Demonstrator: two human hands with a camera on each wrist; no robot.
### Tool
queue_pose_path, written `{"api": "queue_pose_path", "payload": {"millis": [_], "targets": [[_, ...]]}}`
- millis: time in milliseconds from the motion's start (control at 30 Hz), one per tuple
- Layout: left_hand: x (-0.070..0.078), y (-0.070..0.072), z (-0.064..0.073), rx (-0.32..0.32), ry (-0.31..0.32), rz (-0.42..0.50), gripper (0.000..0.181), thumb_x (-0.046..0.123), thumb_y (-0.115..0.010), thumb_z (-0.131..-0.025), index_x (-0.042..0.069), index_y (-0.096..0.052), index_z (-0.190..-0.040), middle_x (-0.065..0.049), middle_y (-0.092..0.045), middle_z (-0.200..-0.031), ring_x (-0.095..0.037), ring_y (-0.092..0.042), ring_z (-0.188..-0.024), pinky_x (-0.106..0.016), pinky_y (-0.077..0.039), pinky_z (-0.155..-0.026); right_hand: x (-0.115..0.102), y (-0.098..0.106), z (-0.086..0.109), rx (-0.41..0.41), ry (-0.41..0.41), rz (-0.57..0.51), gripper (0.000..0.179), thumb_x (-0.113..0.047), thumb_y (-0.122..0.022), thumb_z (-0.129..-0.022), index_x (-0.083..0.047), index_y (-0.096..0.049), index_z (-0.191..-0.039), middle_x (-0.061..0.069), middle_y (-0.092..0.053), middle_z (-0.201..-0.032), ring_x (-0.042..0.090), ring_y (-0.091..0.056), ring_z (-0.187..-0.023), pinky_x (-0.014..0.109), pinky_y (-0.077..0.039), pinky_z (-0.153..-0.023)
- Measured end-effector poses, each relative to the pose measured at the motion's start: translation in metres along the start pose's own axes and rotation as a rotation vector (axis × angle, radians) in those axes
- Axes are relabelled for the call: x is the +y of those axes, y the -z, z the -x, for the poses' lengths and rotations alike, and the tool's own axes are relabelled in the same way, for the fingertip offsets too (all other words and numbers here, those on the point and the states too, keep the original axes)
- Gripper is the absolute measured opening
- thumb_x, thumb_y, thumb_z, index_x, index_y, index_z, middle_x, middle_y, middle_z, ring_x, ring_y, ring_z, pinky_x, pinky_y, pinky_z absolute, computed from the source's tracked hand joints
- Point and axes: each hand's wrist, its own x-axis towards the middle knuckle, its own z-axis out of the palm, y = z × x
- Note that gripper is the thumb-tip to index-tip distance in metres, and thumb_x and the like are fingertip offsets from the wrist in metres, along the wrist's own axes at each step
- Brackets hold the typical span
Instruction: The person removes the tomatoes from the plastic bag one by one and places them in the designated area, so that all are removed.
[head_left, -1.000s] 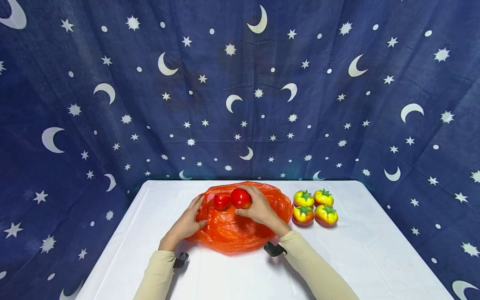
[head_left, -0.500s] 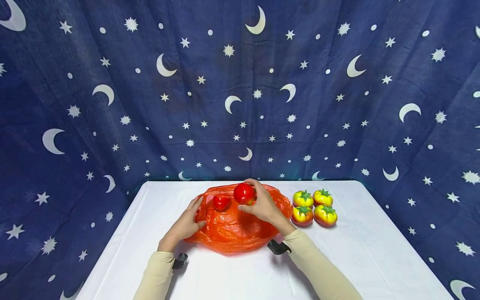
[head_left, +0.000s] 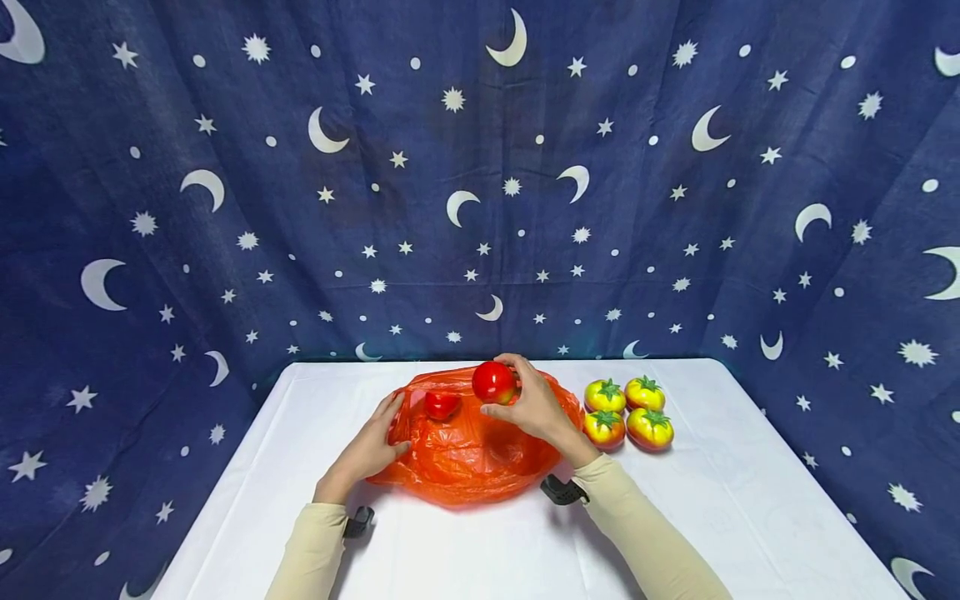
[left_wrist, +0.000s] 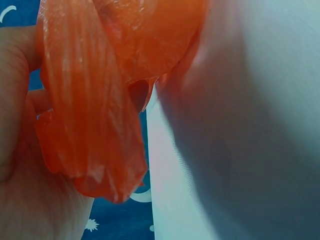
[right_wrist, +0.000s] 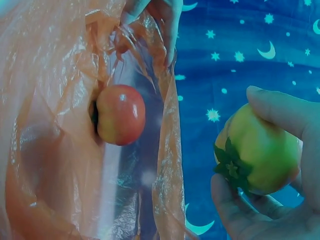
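Observation:
An orange-red plastic bag (head_left: 465,467) lies spread and open on the white table. My left hand (head_left: 367,454) holds the bag's left edge; in the left wrist view the thin plastic (left_wrist: 92,110) hangs across the palm. My right hand (head_left: 538,412) grips a toy tomato (head_left: 493,382), red underneath and held over the bag. The right wrist view shows this tomato's yellow-green top and green star-shaped leaves (right_wrist: 232,165), with thumb and fingers around it. Another red tomato (head_left: 442,406) sits in the bag's left part, resting on the plastic.
Several more yellow-and-red tomatoes (head_left: 604,396) with green tops stand grouped on the table to the right of the bag. A dark blue curtain (head_left: 480,208) with moons and stars surrounds the white tablecloth (head_left: 735,483). A black wrist device (head_left: 564,490) sits beneath the right sleeve.
My right hand has moved a little to the right and upward, the tomato still in its grip. The left hand, the bag and the other tomatoes stay about where they were.

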Motion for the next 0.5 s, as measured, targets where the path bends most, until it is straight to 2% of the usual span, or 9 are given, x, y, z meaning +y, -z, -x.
{"api": "queue_pose_path", "payload": {"millis": [267,400,500], "targets": [[0.002,0.001,-0.003,-0.020,0.024,0.003,0.090,0.010,-0.073,-0.084,0.010,-0.021,-0.157,-0.014,-0.017,-0.163,-0.042,-0.039,-0.140,-0.058,-0.033,-0.115,0.003,0.008,-0.001,0.026,0.031,0.014,0.077,-0.028,-0.089,-0.069,-0.017,-0.051,-0.136,0.004,-0.057,-0.126,0.027,-0.059,-0.107,0.039,-0.054,-0.088],[0.004,0.002,-0.004,-0.020,0.022,0.011,0.089,0.010,-0.073,-0.085,0.010,-0.021,-0.157,-0.012,-0.018,-0.163,-0.042,-0.039,-0.141,-0.058,-0.033,-0.115,0.003,0.013,-0.001,0.035,0.033,0.015,0.075,-0.032,-0.087,-0.072,-0.024,-0.052,-0.138,0.003,-0.056,-0.126,0.028,-0.061,-0.100,0.036,-0.055,-0.083],[0.006,0.003,-0.005,-0.018,0.024,0.018,0.088,0.010,-0.072,-0.085,0.010,-0.022,-0.157,-0.012,-0.018,-0.163,-0.042,-0.039,-0.141,-0.058,-0.033,-0.114,0.002,0.016,0.000,0.043,0.013,0.008,0.078,-0.036,-0.086,-0.073,-0.027,-0.048,-0.140,0.005,-0.056,-0.130,0.029,-0.062,-0.103,0.039,-0.057,-0.086]]}}
